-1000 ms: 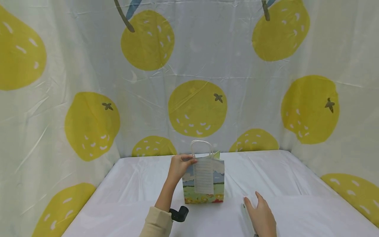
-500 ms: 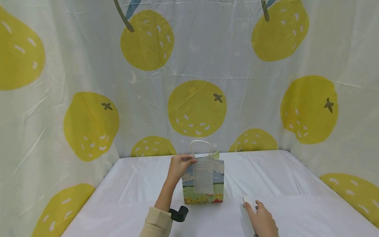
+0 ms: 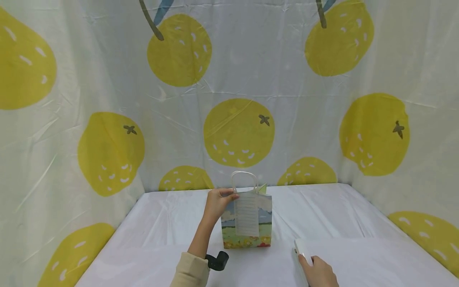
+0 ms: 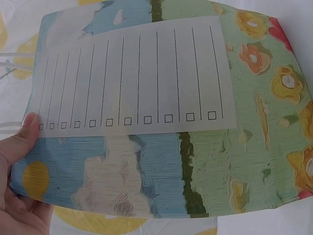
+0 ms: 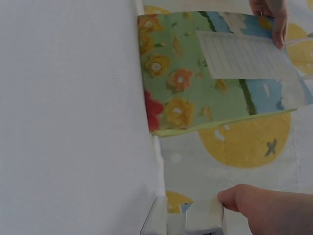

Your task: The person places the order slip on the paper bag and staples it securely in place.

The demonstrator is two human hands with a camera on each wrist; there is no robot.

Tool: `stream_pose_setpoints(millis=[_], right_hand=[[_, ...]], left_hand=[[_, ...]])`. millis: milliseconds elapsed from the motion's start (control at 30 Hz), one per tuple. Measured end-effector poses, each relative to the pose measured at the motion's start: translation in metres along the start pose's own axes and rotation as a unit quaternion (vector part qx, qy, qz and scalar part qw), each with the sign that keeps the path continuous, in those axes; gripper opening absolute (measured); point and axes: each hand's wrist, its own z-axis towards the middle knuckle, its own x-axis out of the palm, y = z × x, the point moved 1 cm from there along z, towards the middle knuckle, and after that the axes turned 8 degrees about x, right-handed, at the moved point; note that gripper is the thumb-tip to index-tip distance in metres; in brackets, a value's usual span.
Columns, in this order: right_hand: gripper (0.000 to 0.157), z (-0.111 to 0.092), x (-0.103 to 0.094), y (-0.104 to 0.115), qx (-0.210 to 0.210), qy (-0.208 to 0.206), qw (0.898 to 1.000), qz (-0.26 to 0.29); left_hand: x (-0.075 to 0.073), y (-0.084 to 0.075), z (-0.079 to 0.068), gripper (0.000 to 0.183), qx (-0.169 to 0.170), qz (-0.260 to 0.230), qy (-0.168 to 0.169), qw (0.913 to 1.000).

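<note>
A small paper gift bag (image 3: pixel 264 229) with a painted flower meadow and sky stands upright on the table, its white cord handles (image 3: pixel 244 172) raised. Flat against its front lies a lined paper slip with small checkboxes (image 3: pixel 246 217). My left hand (image 3: pixel 216 202) pinches the bag's upper left edge, thumb on the front by the slip's corner and fingers behind. To the right of the bag, my right hand (image 3: pixel 319 273) grips what looks like a white stapler (image 3: pixel 300 248). In the right wrist view the thumb presses on the stapler (image 5: pixel 203 218); the other fingers are hidden there.
A white cloth covers the table (image 3: pixel 161 223). Behind and to both sides hangs a pale curtain (image 3: pixel 244 56) printed with large yellow fruit. A black wrist camera mount (image 3: pixel 217 261) sits at the left wrist.
My right hand's fingers, outstretched earlier, have drawn in and closed around the white stapler, and the hand sits lower and nearer. The left hand and the bag have stayed in place.
</note>
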Motion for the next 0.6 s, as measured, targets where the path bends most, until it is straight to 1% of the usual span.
stream_pose_setpoints(millis=[133, 200, 267, 333, 400, 467, 500, 600], right_hand=[[0.056, -0.0001, 0.0004, -0.0012, -0.001, -0.004, 1.0, 0.008], [0.059, 0.0002, 0.0003, -0.0012, -0.002, -0.003, 1.0, 0.014], [0.066, 0.0008, -0.0002, -0.0018, -0.012, -0.007, 1.0, 0.022], [0.066, 0.0012, -0.0004, -0.001, -0.026, -0.017, 0.999, 0.03], [0.063, 0.0016, -0.0004, -0.0001, -0.043, -0.03, 0.998, 0.041], [0.056, 0.002, 0.0002, 0.0012, -0.057, -0.039, 0.996, 0.05], [0.052, 0.002, 0.0004, 0.0018, -0.058, -0.041, 0.996, 0.054], [0.051, 0.0021, 0.0004, 0.0028, -0.057, -0.039, 0.995, 0.066]], left_hand=[[0.0003, -0.0007, -0.0009, 0.024, 0.0, 0.004, 0.0, 1.0], [0.0002, -0.0008, -0.001, 0.024, 0.0, 0.006, 0.0, 1.0], [0.0, -0.0007, -0.001, 0.024, -0.003, 0.008, 0.0, 1.0], [-0.0002, -0.0006, -0.0005, 0.025, -0.005, 0.008, -0.002, 1.0], [-0.0004, -0.0002, -0.0001, 0.025, 0.001, 0.011, -0.002, 0.9999], [-0.0003, -0.0001, 0.0006, 0.024, 0.003, 0.01, -0.004, 0.9999], [-0.0002, -0.0001, 0.0008, 0.024, 0.004, 0.009, -0.004, 0.9999], [0.0002, 0.0, 0.001, 0.023, 0.002, 0.007, -0.004, 1.0]])
